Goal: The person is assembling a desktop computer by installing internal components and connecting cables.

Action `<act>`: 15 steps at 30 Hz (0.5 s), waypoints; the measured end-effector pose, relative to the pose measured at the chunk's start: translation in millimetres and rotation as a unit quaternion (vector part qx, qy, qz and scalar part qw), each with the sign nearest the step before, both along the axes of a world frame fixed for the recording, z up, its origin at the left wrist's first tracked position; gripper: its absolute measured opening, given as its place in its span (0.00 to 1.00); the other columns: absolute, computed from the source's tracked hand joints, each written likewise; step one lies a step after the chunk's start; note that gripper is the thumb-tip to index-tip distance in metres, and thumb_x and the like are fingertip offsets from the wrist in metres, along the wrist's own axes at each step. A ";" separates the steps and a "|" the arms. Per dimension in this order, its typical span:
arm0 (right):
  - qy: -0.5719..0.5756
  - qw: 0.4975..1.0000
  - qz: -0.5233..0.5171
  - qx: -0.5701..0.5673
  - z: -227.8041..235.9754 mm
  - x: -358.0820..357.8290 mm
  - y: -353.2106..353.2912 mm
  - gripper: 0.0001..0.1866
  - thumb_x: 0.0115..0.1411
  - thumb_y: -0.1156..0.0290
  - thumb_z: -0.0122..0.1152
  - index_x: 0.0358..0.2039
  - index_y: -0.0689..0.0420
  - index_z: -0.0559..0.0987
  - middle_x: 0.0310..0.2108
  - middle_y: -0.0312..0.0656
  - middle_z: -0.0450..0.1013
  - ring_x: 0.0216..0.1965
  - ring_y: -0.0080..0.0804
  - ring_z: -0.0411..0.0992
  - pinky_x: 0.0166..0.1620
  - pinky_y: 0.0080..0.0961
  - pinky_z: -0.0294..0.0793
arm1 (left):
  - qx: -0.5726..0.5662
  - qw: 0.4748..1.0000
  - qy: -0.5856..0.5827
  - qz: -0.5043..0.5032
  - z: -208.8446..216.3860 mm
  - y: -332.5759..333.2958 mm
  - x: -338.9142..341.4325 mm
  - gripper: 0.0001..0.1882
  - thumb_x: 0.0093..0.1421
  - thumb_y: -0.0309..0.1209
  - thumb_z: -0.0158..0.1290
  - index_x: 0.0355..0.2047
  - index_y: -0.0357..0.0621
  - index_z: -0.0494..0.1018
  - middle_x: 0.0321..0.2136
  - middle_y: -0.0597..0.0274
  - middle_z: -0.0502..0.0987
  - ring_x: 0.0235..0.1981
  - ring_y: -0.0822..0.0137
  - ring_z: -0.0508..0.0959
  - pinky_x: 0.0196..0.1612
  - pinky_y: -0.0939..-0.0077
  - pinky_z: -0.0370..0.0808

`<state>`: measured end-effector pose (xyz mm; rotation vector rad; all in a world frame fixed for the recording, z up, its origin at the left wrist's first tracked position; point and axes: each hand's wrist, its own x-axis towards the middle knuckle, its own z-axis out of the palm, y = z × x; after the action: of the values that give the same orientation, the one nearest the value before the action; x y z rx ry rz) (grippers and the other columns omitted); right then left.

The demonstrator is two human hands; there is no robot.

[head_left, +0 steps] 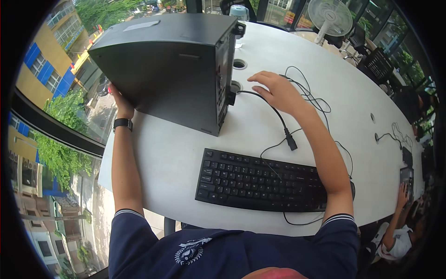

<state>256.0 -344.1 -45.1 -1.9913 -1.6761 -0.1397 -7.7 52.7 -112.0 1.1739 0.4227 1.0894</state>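
A black computer tower (162, 83) stands on the table in front of me, its ports along the right-hand edge. My left hand (122, 103) holds the tower's left edge, the fingers partly hidden by the case. To the right of the tower, my right hand (278, 91) is held over the table with fingers apart and nothing in them. Between that hand and the tower, a black power cable (274, 111) runs from beside the rear ports to a loose connector (291, 142). A black keyboard (260, 180) lies nearer me, partly behind my right forearm.
Thin black cables (320, 100) lie tangled on the white table (172, 162), right of my right hand. Cable holes (239, 64) open beside the tower. A white fan (330, 21) stands beyond the table. At far right, another person's hand (402, 195) is near a dark device. Windows line the left.
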 end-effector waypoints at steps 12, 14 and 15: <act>-0.140 0.980 0.037 -0.139 -14.0 -19.4 -94.5 0.16 0.55 0.86 0.59 0.40 0.54 0.83 0.56 0.40 0.74 0.55 0.39 0.72 0.57 0.36 0.73 | -0.014 0.998 -0.007 0.061 5.1 -7.6 6.5 0.46 0.69 0.69 0.33 0.74 0.49 0.52 0.71 0.56 0.57 0.71 0.56 0.60 0.73 0.60 0.56; -0.161 0.969 0.064 -0.177 -12.6 -11.5 -88.2 0.13 0.54 0.84 0.62 0.37 0.54 0.84 0.56 0.39 0.74 0.59 0.39 0.70 0.60 0.36 0.71 | -0.001 0.998 -0.010 0.062 6.7 -8.5 5.4 0.46 0.69 0.69 0.33 0.74 0.49 0.52 0.71 0.55 0.57 0.70 0.56 0.60 0.73 0.60 0.56; -0.160 0.970 0.075 -0.166 -10.5 -6.5 -84.6 0.13 0.54 0.84 0.62 0.37 0.54 0.84 0.56 0.39 0.74 0.59 0.39 0.70 0.60 0.36 0.71 | -0.009 0.998 -0.005 0.060 6.4 -9.1 5.0 0.46 0.69 0.69 0.34 0.74 0.48 0.52 0.71 0.55 0.57 0.70 0.56 0.60 0.73 0.60 0.57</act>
<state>249.5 -428.7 -55.5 -2.1585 -2.1693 -0.1378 -2.7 43.7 -105.6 1.1389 0.5003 1.1919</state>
